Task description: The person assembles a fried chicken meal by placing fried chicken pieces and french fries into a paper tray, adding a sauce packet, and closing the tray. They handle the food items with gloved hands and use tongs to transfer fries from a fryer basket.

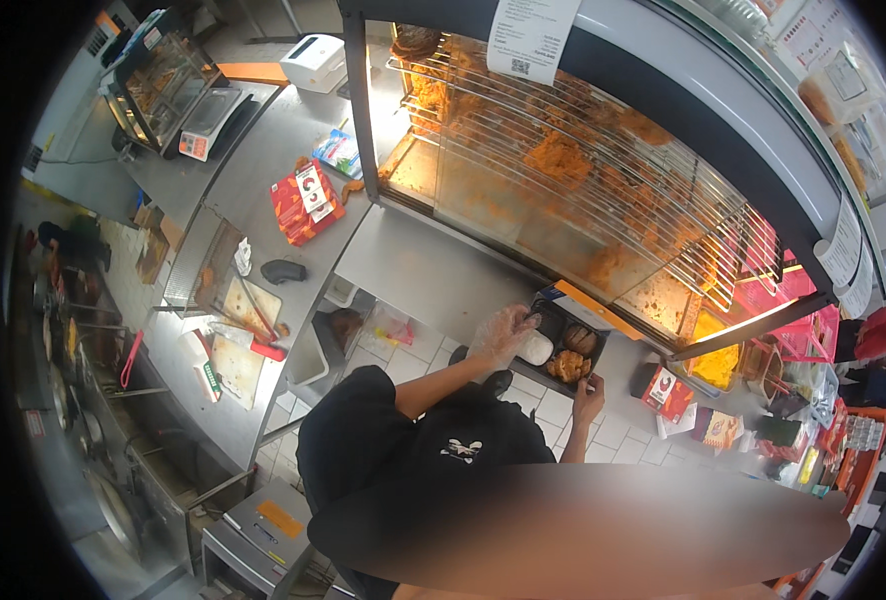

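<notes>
A black meal box (pixel 536 372) with compartments is at the counter's near edge. In it lie a white wrapped bundle (pixel 534 348), a golden fried piece of food (pixel 569 366) and a round brown item (pixel 579 340). My left hand (pixel 506 332), in a clear plastic glove, is closed at the box's left side, beside the white bundle; the glove blurs its fingertips. My bare right hand (pixel 589 395) pinches the box's right rim near the fried piece. An orange-and-dark flap (pixel 595 308) stands along the far side of the box.
Beyond the counter (pixel 413 265) rises a glass warming cabinet (pixel 563 170) with wire racks of fried food. Red printed boxes (pixel 306 203) lie on the left worktop; another red box (pixel 667 393) is at right. A yellow-filled tray (pixel 715 352) stands right. Tongs (pixel 250 290) and cutting boards lie left.
</notes>
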{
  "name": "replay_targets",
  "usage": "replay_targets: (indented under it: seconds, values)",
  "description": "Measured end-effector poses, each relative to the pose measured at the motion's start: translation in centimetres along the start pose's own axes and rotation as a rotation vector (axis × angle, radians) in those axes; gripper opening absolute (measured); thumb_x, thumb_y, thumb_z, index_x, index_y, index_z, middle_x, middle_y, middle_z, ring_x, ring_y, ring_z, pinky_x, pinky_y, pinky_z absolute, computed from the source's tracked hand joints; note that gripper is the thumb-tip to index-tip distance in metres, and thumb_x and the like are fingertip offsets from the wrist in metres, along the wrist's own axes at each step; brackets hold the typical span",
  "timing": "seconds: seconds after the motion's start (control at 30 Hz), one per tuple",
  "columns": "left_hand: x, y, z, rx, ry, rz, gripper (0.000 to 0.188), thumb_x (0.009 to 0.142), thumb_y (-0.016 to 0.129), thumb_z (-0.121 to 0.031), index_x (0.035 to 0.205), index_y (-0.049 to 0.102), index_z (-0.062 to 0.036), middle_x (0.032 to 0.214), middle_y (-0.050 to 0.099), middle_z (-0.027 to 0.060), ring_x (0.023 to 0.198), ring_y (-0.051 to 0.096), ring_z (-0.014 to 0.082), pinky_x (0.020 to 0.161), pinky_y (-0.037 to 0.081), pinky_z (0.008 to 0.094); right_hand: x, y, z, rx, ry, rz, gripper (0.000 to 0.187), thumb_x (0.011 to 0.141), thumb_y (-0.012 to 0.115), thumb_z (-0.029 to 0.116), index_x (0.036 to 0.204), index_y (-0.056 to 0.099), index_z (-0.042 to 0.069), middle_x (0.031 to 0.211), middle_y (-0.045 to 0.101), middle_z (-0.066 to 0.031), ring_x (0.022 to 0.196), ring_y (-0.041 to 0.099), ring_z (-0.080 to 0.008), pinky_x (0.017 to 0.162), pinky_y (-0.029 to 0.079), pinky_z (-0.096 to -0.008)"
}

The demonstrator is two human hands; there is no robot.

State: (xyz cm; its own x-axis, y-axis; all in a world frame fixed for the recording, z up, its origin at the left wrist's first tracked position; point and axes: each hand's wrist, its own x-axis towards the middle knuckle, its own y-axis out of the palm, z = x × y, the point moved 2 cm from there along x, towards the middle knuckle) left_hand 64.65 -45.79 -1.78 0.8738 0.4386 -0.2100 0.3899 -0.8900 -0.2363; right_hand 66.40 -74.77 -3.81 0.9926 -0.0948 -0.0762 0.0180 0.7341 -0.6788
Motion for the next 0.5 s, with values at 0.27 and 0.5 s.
replay_targets:
  seconds: [0.27,0.5]
  values:
    - [2.4,0.3,2.3,0.145,0.193,0.292,0.055,0.093,0.069,-0.03,0.142,0.051,-0.0143,0.097,0.066,0.0104,0.096,0.063,0.027,0.086,0.05,0.042,0.0,-1.9,-1.7,-0.121,0.019,-0.065,0.028,0.09,0.069,0.018,0.113,0.067,0.003,0.096,0.075,-0.0176,0.084,0.072,-0.033,0.077,0.055,-0.0425]
    - [3.3,3.5,1.9,0.266,0.272,0.487,0.058,0.092,0.07,-0.027,0.144,0.049,-0.0126,0.105,0.07,0.0138,0.102,0.067,0.0313,0.09,0.053,0.0447,-0.4,-3.5,-4.9,-0.122,0.331,-0.163,0.046,0.094,0.067,0.043,0.102,0.067,-0.003,0.085,0.074,-0.0193,0.067,0.072,-0.0305,0.058,0.056,-0.0394]
